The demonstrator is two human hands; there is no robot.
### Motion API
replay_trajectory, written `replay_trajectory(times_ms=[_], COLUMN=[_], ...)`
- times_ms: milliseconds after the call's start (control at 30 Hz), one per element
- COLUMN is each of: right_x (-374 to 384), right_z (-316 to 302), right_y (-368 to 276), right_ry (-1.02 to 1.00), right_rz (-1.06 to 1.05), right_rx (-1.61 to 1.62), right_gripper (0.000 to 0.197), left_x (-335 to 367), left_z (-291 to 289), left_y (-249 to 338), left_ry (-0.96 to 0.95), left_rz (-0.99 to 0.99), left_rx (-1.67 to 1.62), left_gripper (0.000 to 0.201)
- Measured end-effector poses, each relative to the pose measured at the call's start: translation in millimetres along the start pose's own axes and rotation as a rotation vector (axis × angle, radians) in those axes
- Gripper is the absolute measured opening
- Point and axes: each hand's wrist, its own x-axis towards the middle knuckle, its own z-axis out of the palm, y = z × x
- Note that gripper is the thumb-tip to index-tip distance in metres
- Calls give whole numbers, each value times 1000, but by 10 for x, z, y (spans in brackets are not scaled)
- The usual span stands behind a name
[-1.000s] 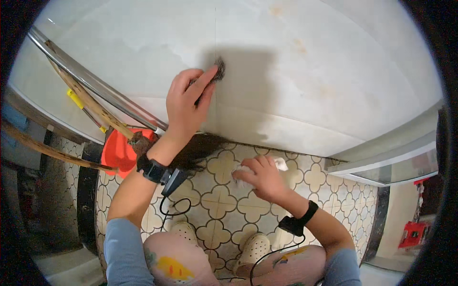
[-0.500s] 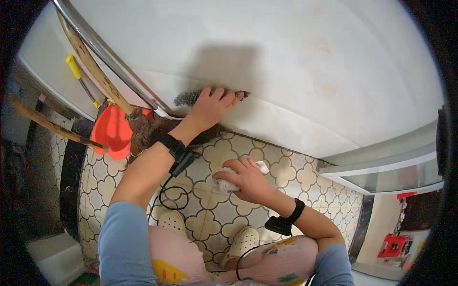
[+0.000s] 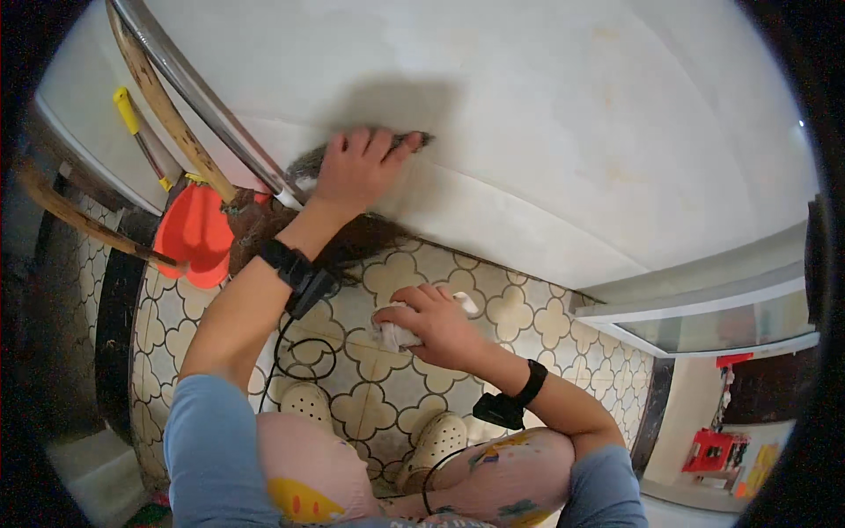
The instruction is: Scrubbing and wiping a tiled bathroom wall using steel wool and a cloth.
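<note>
My left hand [image 3: 356, 172] lies against the lower part of a white wall [image 3: 546, 106], fingers bent over a dark, speckled scouring pad [image 3: 308, 164]. The pad's ends stick out on both sides of the fingers; its middle is hidden. Above the patterned floor, in front of my knees, my right hand [image 3: 440, 327] is closed round a crumpled white cloth [image 3: 396, 333]. The cloth shows below the fingers and beyond them, and the hand is apart from the wall.
On the left stand a red dustpan [image 3: 195, 233], a wooden handle [image 3: 167, 106], a metal pole [image 3: 189, 84] and a yellow-handled tool [image 3: 128, 110]. A black cable [image 3: 304, 359] loops over the floor tiles [image 3: 370, 405]. A white-framed glass panel [image 3: 713, 330] is at right.
My left hand has slid a little left and up along the wall with the scouring pad. My right hand keeps its hold on the cloth. The whole view has shifted slightly.
</note>
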Motion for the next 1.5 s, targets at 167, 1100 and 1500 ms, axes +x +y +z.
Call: replay_trajectory(times_ms=[167,1100,1500], right_x=[31,51,54], right_z=[76,-23,11], right_y=[-40,66,69], right_ry=[-49,6,-25], right_rz=[-6,13,0], right_rx=[-3,-16,-38], right_gripper=[60,61,62], left_x=[31,357,518], left_z=[48,-136,-177], left_y=[377,560,573], left_ry=[-139,-73,-101], left_rz=[98,-78,-204], left_rx=[-5,5,-84], left_gripper=[44,50,52])
